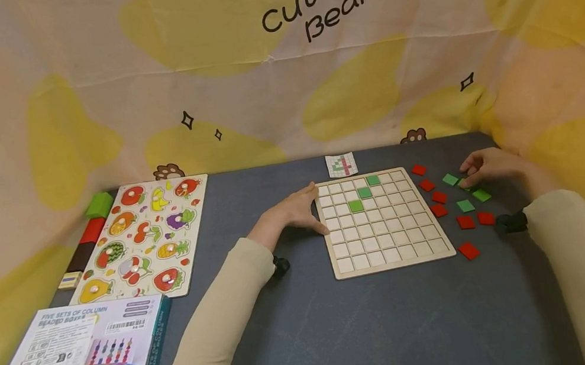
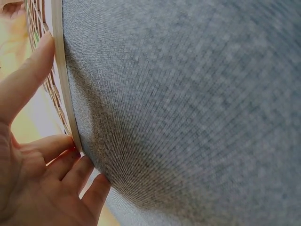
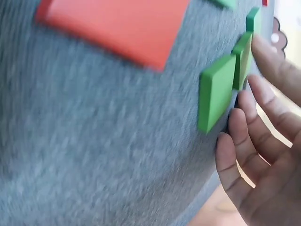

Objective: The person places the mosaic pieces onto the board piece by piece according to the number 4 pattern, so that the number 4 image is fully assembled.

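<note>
A wooden grid board (image 1: 391, 228) lies on the dark table, with three green tiles in a diagonal row in its upper cells; the lowest is a green tile (image 1: 355, 206). My left hand (image 1: 295, 211) rests at the board's left edge, thumb and fingers spread along the rim (image 2: 60, 70). To the right of the board, my right hand (image 1: 494, 168) pinches a green square tile (image 3: 242, 61) between thumb and index finger, low over the table. Beside it lie loose green tiles (image 1: 481, 195) and several red tiles (image 1: 465, 222).
Behind the board is a small pattern card (image 1: 341, 165) with a green and red grid drawing. At left lie a fruit puzzle board (image 1: 143, 240), a row of blocks (image 1: 93, 230) and a beaded-toy box (image 1: 80, 353). A printed cloth (image 1: 240, 93) hangs behind the table.
</note>
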The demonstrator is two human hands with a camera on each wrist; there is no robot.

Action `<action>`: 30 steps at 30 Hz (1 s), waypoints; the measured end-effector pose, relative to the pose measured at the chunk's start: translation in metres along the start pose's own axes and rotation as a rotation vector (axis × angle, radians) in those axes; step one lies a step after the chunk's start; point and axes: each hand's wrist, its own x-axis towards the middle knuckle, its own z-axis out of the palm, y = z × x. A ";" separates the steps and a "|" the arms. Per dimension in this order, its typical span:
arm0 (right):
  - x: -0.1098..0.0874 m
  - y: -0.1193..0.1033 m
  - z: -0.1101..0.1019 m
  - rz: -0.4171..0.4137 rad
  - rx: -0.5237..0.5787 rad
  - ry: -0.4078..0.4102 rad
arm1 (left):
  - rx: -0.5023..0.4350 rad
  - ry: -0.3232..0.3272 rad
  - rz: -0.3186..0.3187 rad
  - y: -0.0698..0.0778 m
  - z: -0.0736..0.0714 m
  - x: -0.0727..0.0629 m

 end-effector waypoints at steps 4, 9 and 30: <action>-0.002 0.004 0.000 0.014 0.016 -0.035 | -0.004 0.006 -0.003 0.000 0.000 0.000; -0.003 0.002 0.000 0.026 0.019 -0.042 | -0.009 0.010 -0.003 0.000 0.001 0.000; 0.023 -0.136 0.055 -0.313 0.000 0.063 | -0.013 0.000 0.000 0.000 -0.001 -0.001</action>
